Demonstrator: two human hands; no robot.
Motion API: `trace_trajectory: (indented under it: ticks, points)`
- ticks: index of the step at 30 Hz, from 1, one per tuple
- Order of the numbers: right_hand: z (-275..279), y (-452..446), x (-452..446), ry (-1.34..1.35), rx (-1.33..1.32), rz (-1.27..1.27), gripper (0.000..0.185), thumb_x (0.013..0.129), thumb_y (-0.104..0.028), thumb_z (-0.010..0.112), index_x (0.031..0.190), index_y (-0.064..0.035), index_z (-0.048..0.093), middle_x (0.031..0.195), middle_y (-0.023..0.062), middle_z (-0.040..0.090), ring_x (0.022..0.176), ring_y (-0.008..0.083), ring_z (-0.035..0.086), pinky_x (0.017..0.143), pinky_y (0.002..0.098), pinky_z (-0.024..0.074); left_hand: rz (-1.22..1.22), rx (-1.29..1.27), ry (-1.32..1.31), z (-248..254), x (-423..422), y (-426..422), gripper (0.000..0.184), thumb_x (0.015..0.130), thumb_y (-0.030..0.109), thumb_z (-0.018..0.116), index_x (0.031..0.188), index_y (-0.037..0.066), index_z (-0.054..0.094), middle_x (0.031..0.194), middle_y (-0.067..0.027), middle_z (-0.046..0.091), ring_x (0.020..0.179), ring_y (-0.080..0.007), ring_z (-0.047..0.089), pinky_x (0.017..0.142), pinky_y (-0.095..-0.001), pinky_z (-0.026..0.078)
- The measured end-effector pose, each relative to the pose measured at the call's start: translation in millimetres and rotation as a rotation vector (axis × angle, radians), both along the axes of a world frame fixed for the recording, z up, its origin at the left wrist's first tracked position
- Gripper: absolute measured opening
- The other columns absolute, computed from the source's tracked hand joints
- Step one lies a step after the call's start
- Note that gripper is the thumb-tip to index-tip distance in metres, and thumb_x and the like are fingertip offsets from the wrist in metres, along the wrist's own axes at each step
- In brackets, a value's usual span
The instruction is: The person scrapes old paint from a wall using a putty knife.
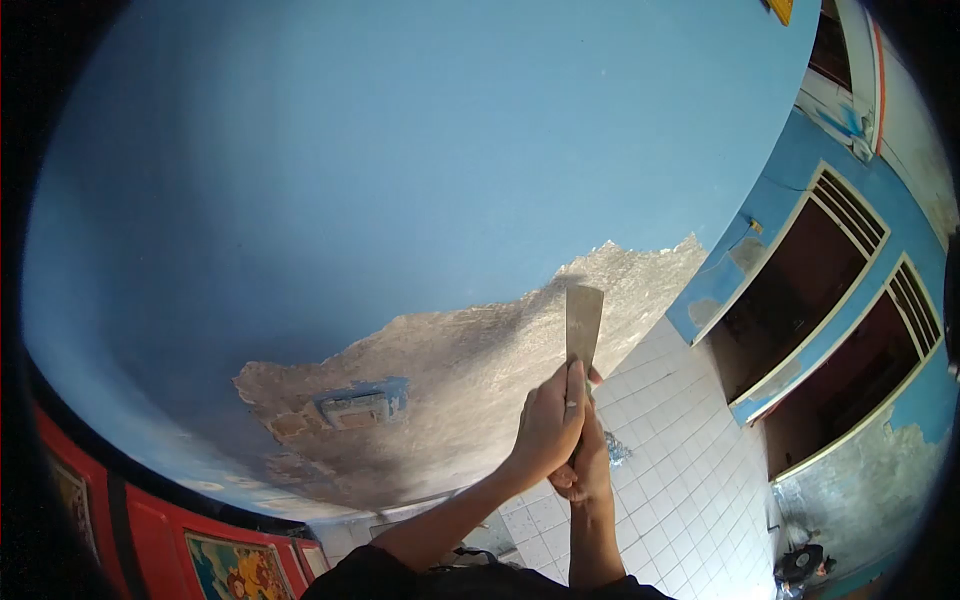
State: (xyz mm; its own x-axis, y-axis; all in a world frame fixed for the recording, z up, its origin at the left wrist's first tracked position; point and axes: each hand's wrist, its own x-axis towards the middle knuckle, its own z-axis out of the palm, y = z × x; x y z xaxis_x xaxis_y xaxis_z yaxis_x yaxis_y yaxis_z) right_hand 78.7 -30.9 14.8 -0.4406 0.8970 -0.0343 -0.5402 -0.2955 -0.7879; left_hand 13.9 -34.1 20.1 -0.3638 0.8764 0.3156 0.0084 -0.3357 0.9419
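- Scraper [583, 325] is held just off the middle of the view, toward four o'clock, its blade pointed at twelve.
- Its handle is grasped by the left hand [548, 425], whose fingers are wrapped around it, the thumb laid toward the blade.
- The right hand [591, 455] is pressed against the left at about five o'clock, its fingers also curled around the handle.
- A rough bare patch [460, 365] is seen behind the blade on the blue wall [400, 150]; whether it is touched cannot be told.
- From the scraper, a blue-edged fitting [355, 405] is set at eight o'clock.
- Tiled floor [680, 450] is seen at five, two doorways [780, 300] near three.
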Motion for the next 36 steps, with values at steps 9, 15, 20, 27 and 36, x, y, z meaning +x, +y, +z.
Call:
trace_trajectory:
  ticks: [9,15,20,27,36]
  points:
    - [4,20,8,0.034,0.095,0.163,0.036,0.092,-0.036,0.033,0.086,-0.0041,0.048,0.049,0.0007,0.043,0.029,0.0049,0.032,0.023,0.0177,0.0214,0.038,0.077,0.103,14,-4,15,0.033,0.092,0.026,0.031,0.087,0.004,0.054,0.061,-0.012,0.054,0.057,-0.0249,0.057,0.057,-0.0355,0.043]
    - [-117,16,64,-0.455,0.065,0.416,0.038,0.089,-0.041,0.038,0.074,-0.0071,0.047,0.049,0.001,0.042,0.033,0.0098,0.034,0.031,0.0213,0.0256,-0.182,-0.018,0.884,-160,-39,-7,0.035,0.09,0.028,0.039,0.116,0.005,0.046,0.106,-0.016,0.053,0.084,-0.024,0.057,0.066,-0.0337,0.048]
    - [-364,-2,200,-1.008,-0.358,0.609,0.039,0.085,-0.046,0.045,0.083,-0.0067,0.051,0.061,0.0014,0.051,0.044,0.0121,0.044,0.04,0.0252,0.034,-0.57,-0.98,0.789,-238,-95,-95,0.054,0.083,0.049,0.04,0.112,0.005,0.052,0.11,-0.0198,0.054,0.101,-0.0342,0.051,0.086,-0.0403,0.04]
    - [-443,-68,359,-2.243,-0.29,1.118,0.062,0.07,-0.056,0.051,0.102,-0.0046,0.059,0.104,0.0202,0.058,0.097,0.0279,0.057,0.078,0.0357,0.0467,-0.654,-1.14,0.851,-295,-97,-148,0.043,0.08,0.041,0.044,0.106,0.008,0.056,0.106,-0.0171,0.056,0.094,-0.0335,0.055,0.081,-0.0407,0.043]
    - [-462,-10,179,-1.789,0.079,1.118,0.058,0.074,-0.046,0.054,0.108,-0.0001,0.051,0.106,0.0177,0.056,0.097,0.0283,0.056,0.079,0.0375,0.046,-0.855,-0.24,0.374,-186,3,-86,0.044,0.088,0.03,0.042,0.129,0.015,0.035,0.13,-0.0147,0.036,0.119,-0.0296,0.037,0.096,-0.041,0.033]
